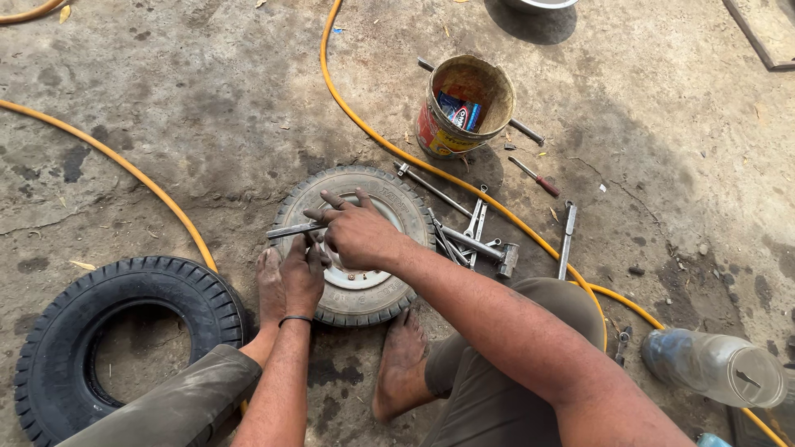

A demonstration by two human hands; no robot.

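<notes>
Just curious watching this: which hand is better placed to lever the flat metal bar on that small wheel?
Probably the right hand: it lies on top of the flat metal bar over the small wheel, while the left hand grips lower down.

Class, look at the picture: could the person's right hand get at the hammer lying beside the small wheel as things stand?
Probably yes. The right hand rests on the wheel, and the hammer lies just right of it among loose wrenches, uncovered, with nothing between. The hand would first have to let go of the metal bar.

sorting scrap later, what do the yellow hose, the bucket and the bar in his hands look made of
Yellow hose: likely rubber or plastic, glossy, bends freely. Bucket: seems painted metal, dusty, rim dulled. Bar: looks like bare grey steel, held by the right hand.
</notes>
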